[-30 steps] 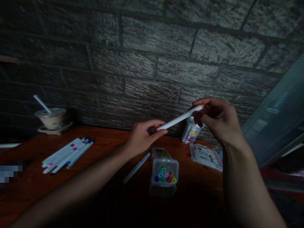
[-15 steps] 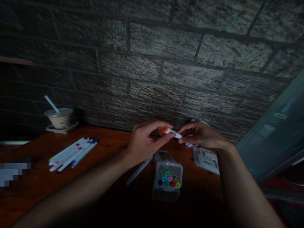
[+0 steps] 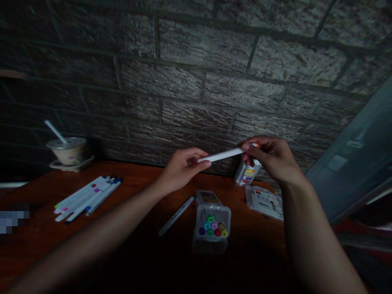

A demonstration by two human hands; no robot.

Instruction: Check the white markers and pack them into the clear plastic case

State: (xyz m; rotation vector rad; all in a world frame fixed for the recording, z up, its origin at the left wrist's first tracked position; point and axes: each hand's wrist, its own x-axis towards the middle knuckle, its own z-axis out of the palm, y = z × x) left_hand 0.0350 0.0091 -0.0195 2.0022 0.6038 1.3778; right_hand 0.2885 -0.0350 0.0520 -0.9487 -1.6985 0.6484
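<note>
A white marker point(image 3: 225, 154) with orange ends is held level above the table. My left hand point(image 3: 186, 169) pinches its left end between thumb and fingers. My right hand point(image 3: 268, 155) grips its right end, fingers closed around it. Below stands a clear plastic case point(image 3: 211, 245), with several markers point(image 3: 214, 225) inside showing coloured round ends. A single white marker point(image 3: 177, 215) lies on the table left of the case. Behind my right hand is another clear container point(image 3: 245, 174) with a yellow and blue label, partly hidden.
Several white markers point(image 3: 88, 198) lie in a bunch at the left on the wooden table point(image 3: 134, 179). A cup with a straw point(image 3: 67, 150) sits on a holder at the back left. A flat clear lid point(image 3: 265, 203) with a printed label lies at the right. A brick wall point(image 3: 183, 114) rises behind.
The marker has turned from pointing its orange end at me to lying crosswise. My right hand has moved up and right, uncovering the labelled container. The view has shifted slightly.
</note>
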